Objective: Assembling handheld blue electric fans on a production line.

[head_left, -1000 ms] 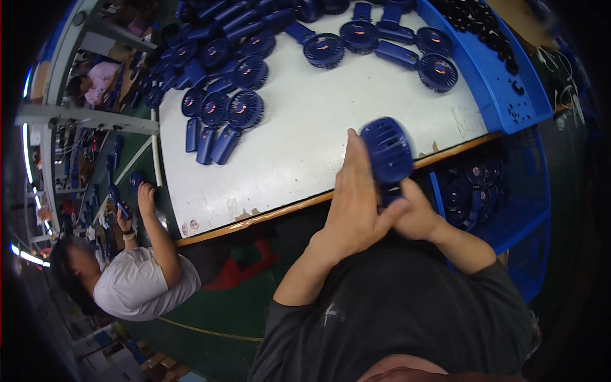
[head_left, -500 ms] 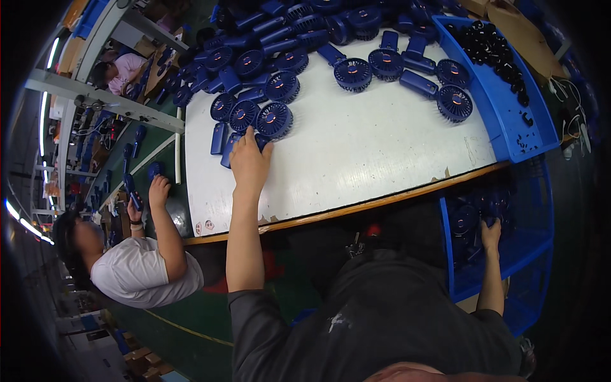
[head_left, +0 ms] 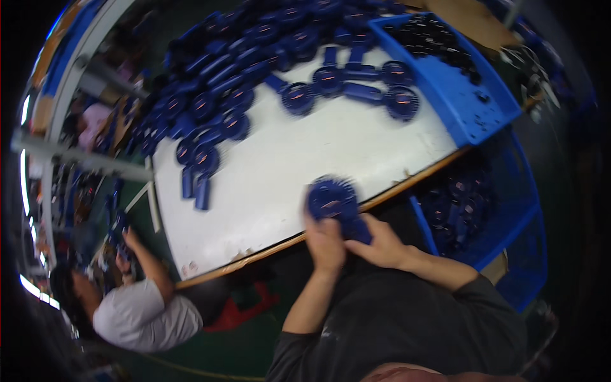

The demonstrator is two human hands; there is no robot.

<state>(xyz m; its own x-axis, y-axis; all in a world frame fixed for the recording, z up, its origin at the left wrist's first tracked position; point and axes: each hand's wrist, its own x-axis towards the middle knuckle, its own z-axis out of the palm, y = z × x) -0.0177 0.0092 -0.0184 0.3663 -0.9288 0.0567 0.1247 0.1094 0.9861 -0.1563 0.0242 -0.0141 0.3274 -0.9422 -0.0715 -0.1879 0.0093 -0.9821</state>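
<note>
A dark blue handheld fan (head_left: 332, 200) is held between both my hands, over the near edge of the white table (head_left: 280, 181). My left hand (head_left: 326, 245) is closed round the side of its round head. My right hand (head_left: 382, 243) grips the handle end, low and to the right. Motion smears the fan's details. Several more blue handheld fans (head_left: 203, 159) lie on the table to the left, and others (head_left: 402, 102) rest near its right side. A large heap of them (head_left: 254, 48) covers the far part.
A blue bin (head_left: 445, 95) with small black parts stands at the table's right. Below it, a blue crate (head_left: 503, 223) holds several fans. To my left a co-worker in a white shirt (head_left: 143, 312) handles a fan near a metal frame (head_left: 83, 159). A red stool (head_left: 245, 309) stands under the table.
My left hand has taken a fan from the group at the left and drawn it to the table's edge. My right hand has come out of the crate and onto this fan. The view has turned.
</note>
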